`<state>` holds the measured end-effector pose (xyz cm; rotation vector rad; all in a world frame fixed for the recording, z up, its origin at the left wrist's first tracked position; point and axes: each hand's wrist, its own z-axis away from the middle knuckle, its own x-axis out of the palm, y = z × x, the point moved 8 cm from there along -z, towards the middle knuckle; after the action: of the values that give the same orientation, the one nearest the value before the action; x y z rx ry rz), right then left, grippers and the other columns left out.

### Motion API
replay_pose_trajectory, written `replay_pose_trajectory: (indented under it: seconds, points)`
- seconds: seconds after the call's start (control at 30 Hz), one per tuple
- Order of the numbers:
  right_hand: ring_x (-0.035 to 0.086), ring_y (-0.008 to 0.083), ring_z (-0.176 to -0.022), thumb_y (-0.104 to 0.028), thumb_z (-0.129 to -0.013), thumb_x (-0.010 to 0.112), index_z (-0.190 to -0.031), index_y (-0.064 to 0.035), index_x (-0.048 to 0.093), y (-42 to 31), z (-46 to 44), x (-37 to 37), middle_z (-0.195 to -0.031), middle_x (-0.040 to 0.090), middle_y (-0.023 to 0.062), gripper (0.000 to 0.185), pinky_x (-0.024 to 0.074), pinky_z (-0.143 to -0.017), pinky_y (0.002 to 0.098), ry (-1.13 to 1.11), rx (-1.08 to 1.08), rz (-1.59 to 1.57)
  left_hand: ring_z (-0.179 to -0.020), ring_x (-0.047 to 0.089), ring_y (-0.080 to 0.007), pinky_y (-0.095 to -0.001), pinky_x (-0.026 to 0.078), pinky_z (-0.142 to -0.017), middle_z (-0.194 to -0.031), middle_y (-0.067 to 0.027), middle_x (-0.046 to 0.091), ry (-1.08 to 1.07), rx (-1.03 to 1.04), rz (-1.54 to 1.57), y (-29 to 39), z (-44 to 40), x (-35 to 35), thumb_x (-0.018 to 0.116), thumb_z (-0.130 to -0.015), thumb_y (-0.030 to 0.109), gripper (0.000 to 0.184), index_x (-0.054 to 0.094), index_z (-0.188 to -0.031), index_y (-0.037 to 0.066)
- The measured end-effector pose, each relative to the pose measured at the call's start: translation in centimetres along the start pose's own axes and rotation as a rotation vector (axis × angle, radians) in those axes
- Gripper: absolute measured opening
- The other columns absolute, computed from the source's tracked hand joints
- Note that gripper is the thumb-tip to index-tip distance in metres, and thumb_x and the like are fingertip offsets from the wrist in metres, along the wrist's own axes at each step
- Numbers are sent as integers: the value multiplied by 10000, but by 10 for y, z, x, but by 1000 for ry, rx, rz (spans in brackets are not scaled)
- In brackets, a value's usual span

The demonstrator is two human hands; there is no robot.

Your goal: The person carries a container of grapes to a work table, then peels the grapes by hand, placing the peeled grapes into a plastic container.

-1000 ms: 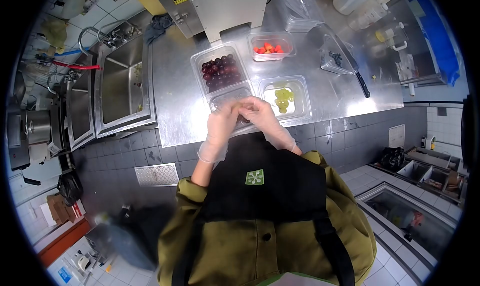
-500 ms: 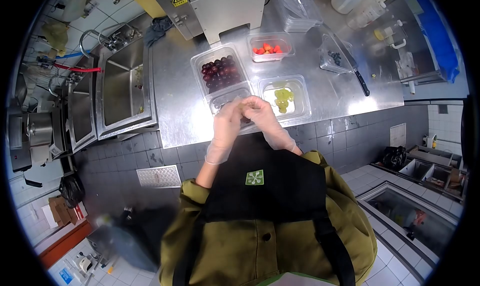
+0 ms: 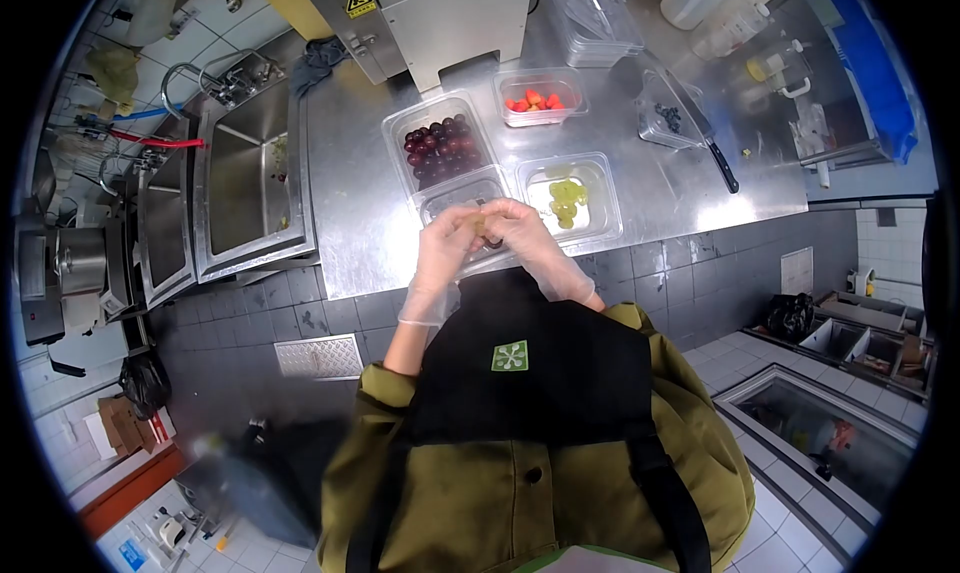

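Note:
Both my hands wear clear plastic gloves and meet above a clear tub [image 3: 432, 211] at the table's front edge. My left hand [image 3: 442, 250] and my right hand [image 3: 522, 235] pinch a small yellowish-green piece [image 3: 481, 223] together, which looks like a peeled grape. Dark bits show in the tub beneath, mostly covered by my fingers. Behind it, another clear tub holds dark red grapes [image 3: 440, 148]. Just right of my hands, pale green peeled grapes [image 3: 567, 203] lie in a clear container [image 3: 608, 188].
Strawberries [image 3: 533, 101] fill part of a small tub behind. A knife [image 3: 722, 163] lies at the right, beside a container of blueberries [image 3: 668, 118]. A steel machine [image 3: 455, 18] and stacked clear containers [image 3: 600, 48] stand at the back. Sinks [image 3: 250, 198] are to the left.
My left hand has shifted slightly left and down, and the fingertips have parted a little. The yellowish-green piece between them now shows more clearly.

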<state>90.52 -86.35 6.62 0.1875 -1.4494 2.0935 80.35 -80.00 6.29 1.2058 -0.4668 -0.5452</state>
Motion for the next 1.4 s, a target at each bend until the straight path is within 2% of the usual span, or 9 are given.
replay_pose_trajectory:
  seconds: [0.17,0.27,0.67,0.77,0.97,1.17,1.27,1.37,1.4]
  points:
    - [526,92,-713,-82,-850,559,-959,-22,597,24,-12,-12,-810,610,38,130,423,-682,227,4,7,-74,-675,580,-84,-217,475,-606,-797,-52,644,-2,50,32,-1,-2,-1,576,-861,50,170,604,-1017,-12]
    - [540,91,-773,-118,-877,550,-985,-21,586,25,-12,-10,-873,606,40,150,427,-723,229,-47,3,-191,-681,581,-89,-224,476,-599,-798,-53,642,82,212,-109,5,-4,-6,616,-841,48,166,593,-996,-9]
    - [585,128,-816,-174,-904,553,-1018,-25,574,31,-16,-18,-925,612,64,189,467,-746,250,60,87,-257,-716,599,-103,-245,491,-616,-831,-67,655,28,56,-74,-12,-20,-7,622,-838,65,153,615,-981,11]
    - [586,126,-808,-162,-897,561,-1018,-26,568,24,-14,-14,-918,610,64,182,475,-737,246,50,36,-73,-741,624,-130,-261,498,-650,-859,-82,661,49,66,-130,-10,-18,-7,629,-827,76,143,649,-954,13]
    - [585,134,-784,-128,-877,585,-998,-20,562,36,-23,-18,-888,604,68,164,473,-722,250,5,47,-158,-792,649,-194,-283,498,-695,-858,-114,652,83,281,-400,15,-13,-5,632,-803,73,144,663,-930,12]
    - [586,136,-761,-99,-863,577,-960,-32,577,41,-27,-21,-862,608,58,118,465,-692,245,-8,57,-224,-723,598,-120,-256,482,-634,-806,-82,637,20,3,26,-14,-19,-16,613,-817,56,167,658,-978,54]
    - [605,148,-737,-95,-846,581,-944,-30,586,44,-30,-31,-830,629,76,118,478,-668,270,76,-10,4,-690,552,-77,-224,461,-627,-822,-46,624,106,40,49,2,-23,-27,617,-828,21,159,617,-987,22]
    - [633,203,-727,-89,-818,589,-954,-22,581,29,-24,-28,-805,642,107,152,491,-661,328,231,-290,504,-673,572,-94,-235,464,-607,-758,-45,620,62,141,-24,40,-32,-4,625,-807,49,94,610,-899,45]
    - [641,303,-755,-96,-783,612,-979,-24,573,19,-18,-24,-816,642,162,213,490,-678,389,316,-336,734,-652,602,-133,-260,478,-616,-733,-69,640,14,278,-118,55,-38,14,629,-796,67,71,591,-849,37]
